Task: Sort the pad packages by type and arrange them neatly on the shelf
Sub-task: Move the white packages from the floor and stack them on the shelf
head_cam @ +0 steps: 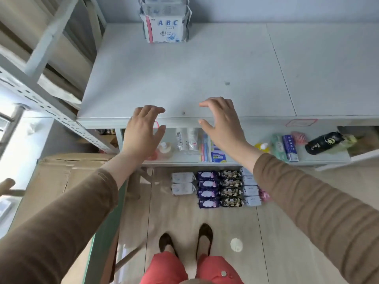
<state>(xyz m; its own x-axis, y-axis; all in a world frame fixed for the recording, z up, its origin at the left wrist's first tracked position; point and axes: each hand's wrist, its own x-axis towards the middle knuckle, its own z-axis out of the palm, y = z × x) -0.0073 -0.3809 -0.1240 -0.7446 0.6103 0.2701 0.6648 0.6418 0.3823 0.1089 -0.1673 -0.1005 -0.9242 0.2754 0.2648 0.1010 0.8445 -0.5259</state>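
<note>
Pale grey shelf top [205, 68], far left corner: stack of white ABC-printed pad packages with a pink side stripe [166, 27], upright against the wall. Rest of that surface bare.

Left hand [141, 132] and right hand [221, 124] over the near edge of the shelf, palms facing, fingers spread and relaxed, grasping nothing.

Floor below, near the lower shelf: sorted columns. White packs [183, 183] left, purple packs [208, 189] next, black-and-gold packs [230, 189] after, pale blue packs [250, 189] right, pink pack [264, 195] partly hidden by the right sleeve.

Step judged: fetch next batch from floor. Probably early in the task; only one type shelved.

Advice: lift one column at a time, squeezed between both palms so the soft wrappers stay aligned. Set down just beside the ABC stack, printed faces toward the near edge, same orientation. Keep types apart. Likely risk: slippery film, middle packs sliding out of a long stack; take fewer if so.
</note>
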